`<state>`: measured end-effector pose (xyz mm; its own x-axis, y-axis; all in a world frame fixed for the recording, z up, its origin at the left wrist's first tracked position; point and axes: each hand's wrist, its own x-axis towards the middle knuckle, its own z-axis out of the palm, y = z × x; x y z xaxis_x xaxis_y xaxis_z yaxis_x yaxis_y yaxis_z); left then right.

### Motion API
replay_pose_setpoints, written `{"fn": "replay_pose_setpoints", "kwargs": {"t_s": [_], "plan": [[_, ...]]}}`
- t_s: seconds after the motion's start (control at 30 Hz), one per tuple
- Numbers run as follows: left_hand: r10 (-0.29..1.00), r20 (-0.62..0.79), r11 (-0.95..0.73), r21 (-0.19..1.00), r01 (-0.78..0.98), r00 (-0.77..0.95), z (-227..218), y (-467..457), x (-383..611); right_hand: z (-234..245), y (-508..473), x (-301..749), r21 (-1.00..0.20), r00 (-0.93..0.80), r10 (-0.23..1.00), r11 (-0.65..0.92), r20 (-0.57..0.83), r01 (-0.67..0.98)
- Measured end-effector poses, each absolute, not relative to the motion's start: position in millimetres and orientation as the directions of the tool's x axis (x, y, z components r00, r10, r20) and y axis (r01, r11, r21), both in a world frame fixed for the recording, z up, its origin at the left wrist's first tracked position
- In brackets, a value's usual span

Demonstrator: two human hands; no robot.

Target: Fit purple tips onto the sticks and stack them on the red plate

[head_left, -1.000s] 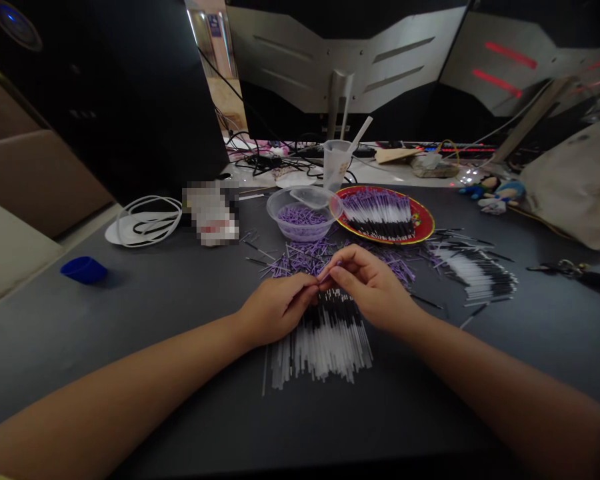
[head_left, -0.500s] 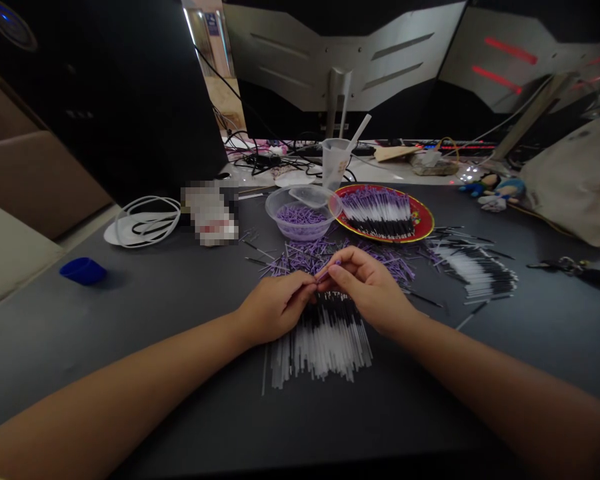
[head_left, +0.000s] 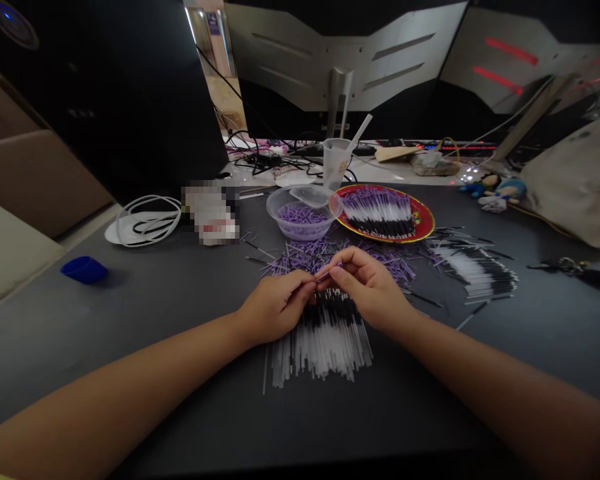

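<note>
My left hand (head_left: 275,307) and my right hand (head_left: 367,290) meet fingertip to fingertip above a row of pen refills (head_left: 330,343), clear tubes with black ends. A slim purple piece (head_left: 337,267), perhaps a cap, is pinched between my right thumb and fingers. The left thumb and forefinger are closed where the two hands touch; what they grip is hidden. Just beyond the hands spreads a heap of loose purple pieces (head_left: 300,255). Behind it, a clear plastic bowl (head_left: 305,231) holds more of them.
A red plate (head_left: 424,230) carries purple-ended refills. More refills (head_left: 475,270) lie to the right, near keys (head_left: 570,267). A plastic cup (head_left: 333,163) with a straw stands behind the bowl. On the left are a blue oval object (head_left: 84,269) and a coiled white cable (head_left: 150,220).
Both hands keep almost the same place and pinch. The view has shifted very slightly; nothing on the desk has visibly moved.
</note>
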<state>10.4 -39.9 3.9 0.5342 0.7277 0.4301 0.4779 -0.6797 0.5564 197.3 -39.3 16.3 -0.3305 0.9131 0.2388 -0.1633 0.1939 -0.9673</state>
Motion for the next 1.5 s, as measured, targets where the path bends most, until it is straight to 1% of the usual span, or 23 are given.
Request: {"fn": "replay_pose_setpoints", "kwargs": {"t_s": [0.1, 0.23, 0.43, 0.5, 0.57, 0.63, 0.67, 0.73, 0.77, 0.8, 0.83, 0.87, 0.93, 1.07, 1.27, 1.4, 1.5], "plan": [[0.728, 0.420, -0.680, 0.547, 0.489, 0.542, 3.3, -40.1, 10.2, 15.0, -38.9, 198.5, -0.963, -0.346, 0.898, 0.256, 0.271, -0.089], [0.697, 0.470, -0.716, 0.495, 0.492, 0.542, 2.5, -40.8, 10.6, 12.1, -39.4, 199.1, -0.940, -0.379, 0.879, 0.336, 0.291, 0.057], [0.666, 0.492, -0.744, 0.375, 0.554, 0.562, 1.6, -37.3, 9.9, 10.6, -39.3, 196.7, -0.933, -0.362, 0.898, 0.322, 0.248, 0.158], [0.660, 0.479, -0.746, 0.330, 0.578, 0.579, 3.5, -34.6, 8.5, 17.1, -36.9, 200.8, -0.915, -0.404, 0.883, 0.343, 0.238, 0.212], [0.647, 0.486, -0.753, 0.286, 0.593, 0.587, 6.4, -31.4, 6.3, 27.9, -32.1, 210.9, -0.869, -0.465, 0.852, 0.403, 0.241, 0.287], [0.626, 0.531, -0.761, 0.256, 0.596, 0.571, 8.8, -27.4, 3.5, 39.3, -23.5, 227.8, -0.786, -0.501, 0.825, 0.483, 0.261, 0.386], [0.615, 0.562, -0.764, 0.249, 0.596, 0.554, 9.4, -25.2, 1.9, 43.8, -17.7, 238.2, -0.723, -0.492, 0.826, 0.516, 0.277, 0.460], [0.598, 0.609, -0.768, 0.247, 0.592, 0.522, 9.4, -20.2, -1.0, 47.9, -3.8, 260.5, -0.532, -0.464, 0.845, 0.531, 0.268, 0.660], [0.591, 0.628, -0.769, 0.246, 0.590, 0.507, 8.9, -17.7, -2.1, 47.2, 3.6, 271.0, -0.432, -0.465, 0.851, 0.525, 0.246, 0.733], [0.585, 0.646, -0.766, 0.242, 0.595, 0.490, 8.1, -15.3, -3.1, 45.1, 10.6, 280.2, -0.346, -0.463, 0.861, 0.508, 0.210, 0.788], [0.583, 0.663, -0.758, 0.235, 0.608, 0.469, 7.2, -13.3, -3.8, 41.9, 16.7, 287.4, -0.286, -0.455, 0.874, 0.486, 0.171, 0.826], [0.583, 0.676, -0.746, 0.227, 0.625, 0.451, 6.3, -11.7, -4.3, 38.2, 21.7, 292.6, -0.257, -0.453, 0.882, 0.471, 0.128, 0.844], [0.595, 0.683, -0.721, 0.219, 0.658, 0.424, 4.4, -10.1, -5.0, 31.0, 27.5, 296.3, -0.239, -0.471, 0.879, 0.473, 0.066, 0.848], [0.631, 0.645, -0.720, 0.281, 0.634, 0.430, 1.2, -11.9, -4.5, 24.9, 27.0, 288.3, -0.239, -0.541, 0.841, 0.532, 0.035, 0.812], [0.672, 0.608, -0.703, 0.346, 0.621, 0.422, -1.2, -18.2, 0.6, 27.2, 22.2, 282.4, -0.211, -0.535, 0.839, 0.544, 0.103, 0.812], [0.654, 0.622, -0.727, 0.358, 0.587, 0.430, -0.7, -22.8, 3.4, 28.9, 19.2, 281.4, -0.236, -0.494, 0.856, 0.516, 0.151, 0.823], [0.650, 0.620, -0.737, 0.373, 0.563, 0.440, -0.7, -25.3, 5.0, 29.7, 16.5, 277.2, -0.290, -0.463, 0.859, 0.510, 0.217, 0.810]]}}
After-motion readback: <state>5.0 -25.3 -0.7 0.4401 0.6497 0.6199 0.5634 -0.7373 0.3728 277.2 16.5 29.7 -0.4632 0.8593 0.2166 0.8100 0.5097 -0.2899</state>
